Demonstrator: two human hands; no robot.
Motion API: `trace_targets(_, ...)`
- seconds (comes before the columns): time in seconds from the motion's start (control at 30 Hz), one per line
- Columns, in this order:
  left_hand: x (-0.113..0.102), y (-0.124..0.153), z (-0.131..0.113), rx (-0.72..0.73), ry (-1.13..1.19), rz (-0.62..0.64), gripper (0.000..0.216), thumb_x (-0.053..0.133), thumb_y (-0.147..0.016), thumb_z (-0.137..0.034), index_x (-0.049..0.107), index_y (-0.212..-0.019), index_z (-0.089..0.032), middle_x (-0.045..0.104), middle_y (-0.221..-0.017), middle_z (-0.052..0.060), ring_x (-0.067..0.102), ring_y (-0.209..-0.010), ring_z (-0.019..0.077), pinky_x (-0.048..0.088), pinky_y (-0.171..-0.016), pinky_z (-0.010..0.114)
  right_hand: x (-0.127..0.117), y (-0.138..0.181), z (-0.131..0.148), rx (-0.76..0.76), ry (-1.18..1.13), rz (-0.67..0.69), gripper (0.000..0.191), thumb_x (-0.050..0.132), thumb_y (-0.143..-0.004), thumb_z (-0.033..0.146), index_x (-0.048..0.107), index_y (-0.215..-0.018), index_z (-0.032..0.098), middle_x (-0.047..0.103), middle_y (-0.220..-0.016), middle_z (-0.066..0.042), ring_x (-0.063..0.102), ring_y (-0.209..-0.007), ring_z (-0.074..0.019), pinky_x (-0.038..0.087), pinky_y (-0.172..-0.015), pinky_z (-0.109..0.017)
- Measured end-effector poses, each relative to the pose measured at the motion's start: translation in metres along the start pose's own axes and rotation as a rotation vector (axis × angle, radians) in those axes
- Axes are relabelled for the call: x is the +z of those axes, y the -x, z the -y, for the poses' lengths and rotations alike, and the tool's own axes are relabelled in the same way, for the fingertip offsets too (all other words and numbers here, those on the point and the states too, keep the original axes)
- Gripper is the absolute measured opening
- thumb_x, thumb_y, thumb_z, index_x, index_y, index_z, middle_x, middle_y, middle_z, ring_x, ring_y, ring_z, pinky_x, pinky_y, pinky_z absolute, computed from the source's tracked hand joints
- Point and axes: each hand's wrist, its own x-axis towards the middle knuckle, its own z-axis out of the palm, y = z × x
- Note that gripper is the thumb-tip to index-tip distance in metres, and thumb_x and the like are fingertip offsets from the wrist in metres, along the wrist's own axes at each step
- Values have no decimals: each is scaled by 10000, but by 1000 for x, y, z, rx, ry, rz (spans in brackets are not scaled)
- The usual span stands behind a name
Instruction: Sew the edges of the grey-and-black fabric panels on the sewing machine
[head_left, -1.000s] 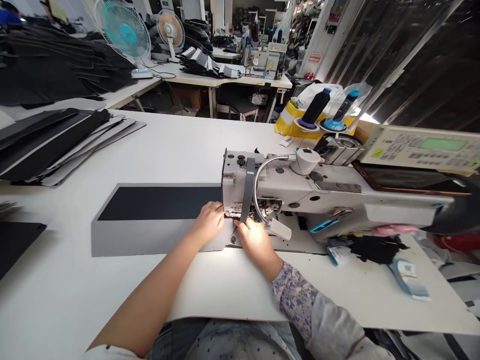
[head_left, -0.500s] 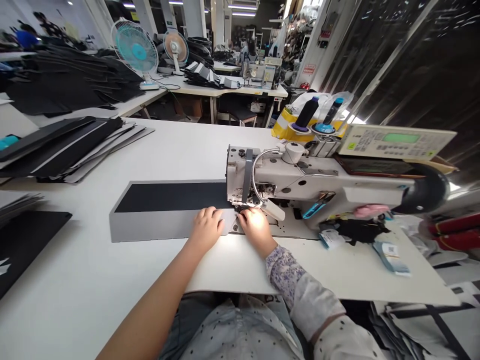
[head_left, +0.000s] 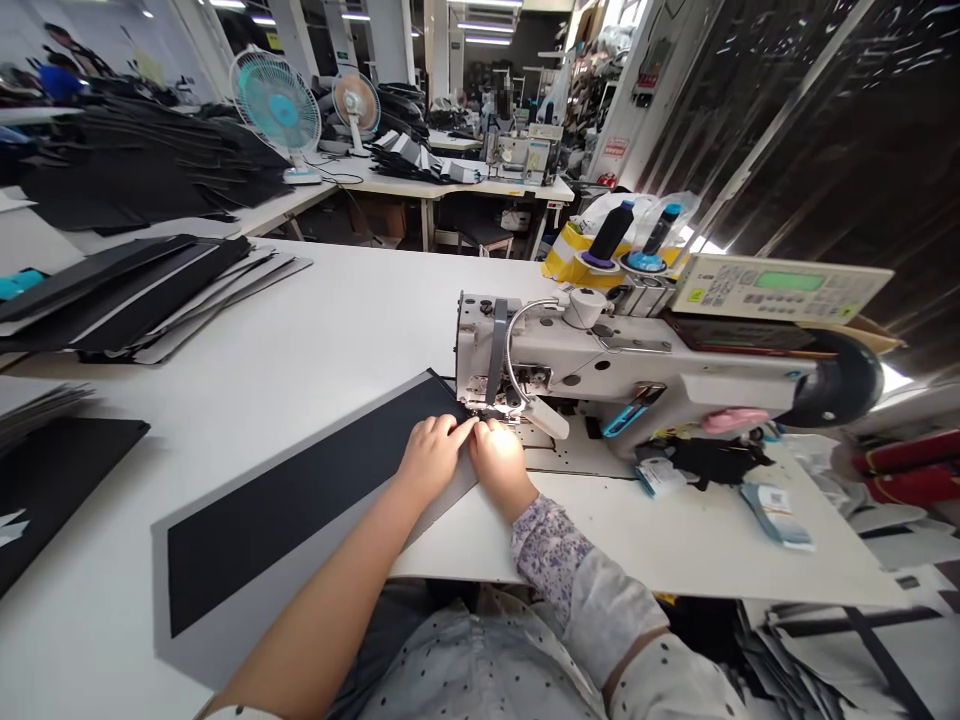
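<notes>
Fig.: Left hand (head_left: 432,458) and right hand (head_left: 499,465), released, fingers spread, press a black-and-grey panel (head_left: 300,530) lying slantwise on the table (head_left: 337,300), its end at the sewing machine (head_left: 600,365) needle area. Risks: pierced fingers; overhanging weight dragging the seam crooked.

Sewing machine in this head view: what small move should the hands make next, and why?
Probably ease the black-and-grey panel slightly under the presser foot with the left hand and right hand: both rest on it beside the foot, and its edge reaches the foot.
</notes>
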Motion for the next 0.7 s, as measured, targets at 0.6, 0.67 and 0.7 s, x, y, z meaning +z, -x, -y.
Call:
trace_targets(0.6,13,17,-8,78,150,7,405,400,-925,-183,528,-1303,-252,575,-1323,61,482,-1217,218,386,-998,379,-20,33,0,-108,-333,-54,155,505,-888,140,641,-958,166,661,-917,-74,588,-858,-203,458,-819,-327)
trace_targets(0.67,15,22,-8,86,170,20,415,375,-929,-165,528,-1306,-246,579,-1330,51,475,-1245,205,376,-1017,378,-22,35,-3,-96,-371,-60,91,541,-883,169,631,-892,178,663,-864,-58,592,-819,-198,463,-783,-320)
trace_targets(0.7,15,23,-7,89,172,30,415,374,-925,-154,540,-1294,-245,585,-1326,48,478,-1248,203,377,-1017,380,-23,34,-5,-91,-381,-58,67,559,-880,191,624,-863,183,660,-834,-50,592,-799,-197,464,-764,-319)
